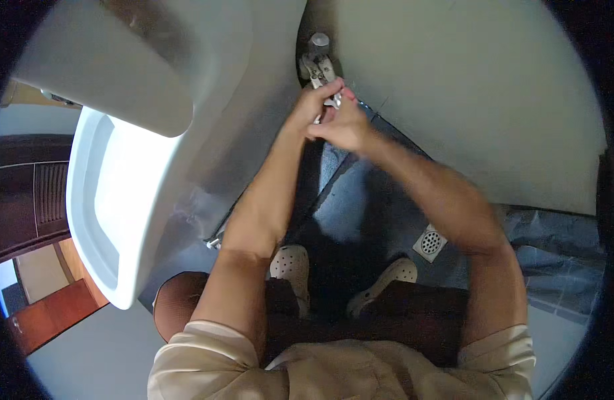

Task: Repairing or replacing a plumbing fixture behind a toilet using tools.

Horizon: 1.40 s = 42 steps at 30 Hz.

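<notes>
A pair of metal locking pliers (318,69) points away from me, its jaws up against a small grey fitting with a round white end (319,41) in the dark gap beside the pale wall. Whether the jaws bite on the fitting is too small to tell. My left hand (311,107) closes round the handles from the left, thumb across the top. From the right, my right hand (349,128) wraps the lower end of the same handles, its fingers meeting those of the left. Much of the handles is hidden under both hands.
A white washbasin (80,193) and its pedestal-like white body (113,73) stand on the left. A pale wall panel (467,100) rises at the right. A small chrome valve (215,241) sits low by my left forearm. A square floor drain (429,243) lies near my right shoe.
</notes>
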Tool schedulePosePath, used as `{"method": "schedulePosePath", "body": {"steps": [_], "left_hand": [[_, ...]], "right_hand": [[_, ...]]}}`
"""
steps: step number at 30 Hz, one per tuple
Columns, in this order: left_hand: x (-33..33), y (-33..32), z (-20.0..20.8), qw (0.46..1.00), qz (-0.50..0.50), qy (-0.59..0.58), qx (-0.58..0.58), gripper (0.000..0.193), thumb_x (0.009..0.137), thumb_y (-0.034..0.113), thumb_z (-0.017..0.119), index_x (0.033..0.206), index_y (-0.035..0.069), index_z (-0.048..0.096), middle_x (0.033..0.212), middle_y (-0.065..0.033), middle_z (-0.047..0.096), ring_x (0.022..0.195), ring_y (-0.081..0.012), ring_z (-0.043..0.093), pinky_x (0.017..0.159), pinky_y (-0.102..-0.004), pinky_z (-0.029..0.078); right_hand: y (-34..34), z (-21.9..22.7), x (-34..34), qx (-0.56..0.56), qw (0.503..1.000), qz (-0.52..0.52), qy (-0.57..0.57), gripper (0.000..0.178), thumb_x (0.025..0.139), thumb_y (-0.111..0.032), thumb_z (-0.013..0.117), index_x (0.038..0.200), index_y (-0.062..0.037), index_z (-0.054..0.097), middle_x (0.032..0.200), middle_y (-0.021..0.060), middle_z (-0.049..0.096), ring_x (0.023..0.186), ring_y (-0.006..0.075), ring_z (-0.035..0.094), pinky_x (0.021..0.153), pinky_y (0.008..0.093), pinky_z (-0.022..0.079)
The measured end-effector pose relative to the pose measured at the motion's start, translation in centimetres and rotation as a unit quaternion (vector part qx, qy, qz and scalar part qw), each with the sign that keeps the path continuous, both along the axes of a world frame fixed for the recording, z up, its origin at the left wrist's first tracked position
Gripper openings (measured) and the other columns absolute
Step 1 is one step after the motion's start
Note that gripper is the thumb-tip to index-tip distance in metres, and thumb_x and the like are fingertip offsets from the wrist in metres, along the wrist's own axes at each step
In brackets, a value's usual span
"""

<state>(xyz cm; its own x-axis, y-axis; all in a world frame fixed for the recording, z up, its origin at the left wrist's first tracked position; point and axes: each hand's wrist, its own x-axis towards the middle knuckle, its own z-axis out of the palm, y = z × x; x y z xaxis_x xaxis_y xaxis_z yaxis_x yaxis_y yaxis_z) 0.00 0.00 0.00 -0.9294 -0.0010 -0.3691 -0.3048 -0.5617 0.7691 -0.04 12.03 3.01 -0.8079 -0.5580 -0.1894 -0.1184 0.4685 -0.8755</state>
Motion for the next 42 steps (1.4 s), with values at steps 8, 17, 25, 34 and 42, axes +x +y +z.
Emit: {"method": "schedulePosePath", "body": {"steps": [8,17,25,34,42], "left_hand": [[-4.4,6.2,-0.1,0.986,0.145,0.033,-0.076,0.021,0.093,0.024,0.053,0.099,0.006,0.063,0.089,-0.0075,0.069,0.063,-0.0114,0.058,0.052,-0.0197,0.045],[-1.1,-0.9,0.0,0.979,-0.066,0.141,0.132,0.037,0.094,0.031,0.050,0.111,-0.001,0.057,0.104,-0.0195,0.065,0.100,-0.0334,0.063,0.085,-0.0397,0.051],[-1.8,-0.2,0.5,0.987,-0.136,0.040,0.071,0.031,0.096,0.029,0.047,0.108,0.002,0.058,0.103,-0.0168,0.067,0.096,-0.0300,0.064,0.087,-0.0373,0.049],[-4.5,6.8,1.0,0.987,0.146,0.014,-0.062,0.028,0.096,0.031,0.051,0.104,0.005,0.059,0.101,-0.0133,0.067,0.095,-0.0251,0.065,0.080,-0.0327,0.053],[-1.4,1.6,1.0,0.999,-0.015,0.035,0.013,0.040,0.096,0.046,0.047,0.102,0.009,0.061,0.104,-0.0148,0.067,0.081,-0.0225,0.065,0.062,-0.0300,0.052]], "right_hand": [[6.4,0.1,-9.5,0.010,0.985,0.174,-0.009,0.061,0.058,-0.020,0.081,0.110,-0.0001,0.056,0.090,0.0081,0.061,0.073,0.0174,0.053,0.067,0.0287,0.047],[-0.3,2.0,-0.5,-0.181,0.977,0.009,-0.115,0.077,0.066,-0.033,0.083,0.119,0.0059,0.042,0.094,0.0110,0.059,0.084,0.0200,0.059,0.075,0.0313,0.050],[-0.9,-1.6,-0.6,-0.024,0.992,-0.104,-0.067,0.091,0.054,-0.037,0.086,0.120,0.0059,0.042,0.098,0.0163,0.062,0.083,0.0303,0.064,0.076,0.0369,0.053],[7.0,0.8,-9.1,0.032,0.987,0.159,-0.005,0.064,0.057,-0.024,0.084,0.110,-0.0012,0.056,0.080,0.0077,0.061,0.066,0.0168,0.054,0.060,0.0288,0.047],[3.7,-0.9,-4.2,-0.155,0.945,0.071,-0.279,0.049,0.073,-0.034,0.077,0.106,-0.0040,0.057,0.092,0.0072,0.063,0.072,0.0179,0.058,0.065,0.0298,0.048]]}}
